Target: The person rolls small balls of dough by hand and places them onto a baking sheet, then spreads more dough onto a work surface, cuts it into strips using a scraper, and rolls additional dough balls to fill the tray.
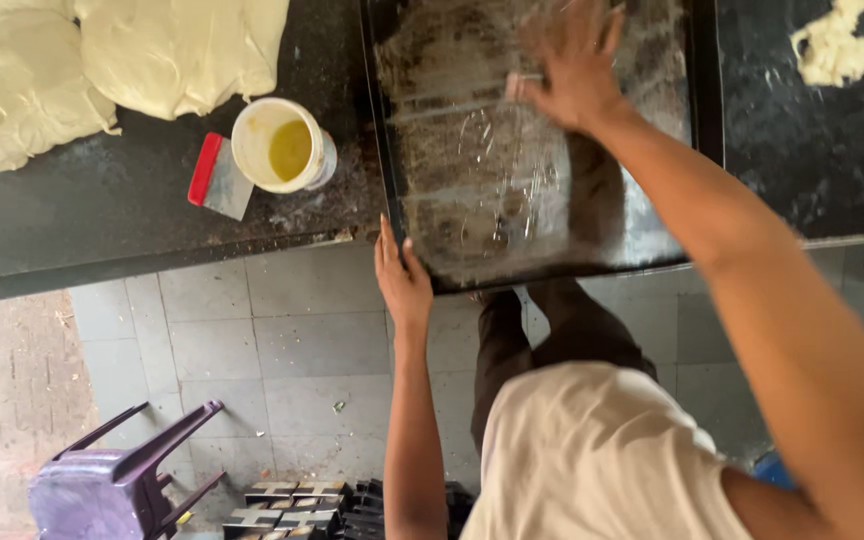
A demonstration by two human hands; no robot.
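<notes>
Dark counter (132,215): left hand (402,280) grips greasy tray (512,200) edge; right hand (572,65) blurred, spread flat, maybe pressing something small

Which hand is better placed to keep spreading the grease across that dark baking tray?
The right hand: it lies flat on the greasy surface of the tray, over its far half. The left hand only grips the tray's near edge.
</notes>
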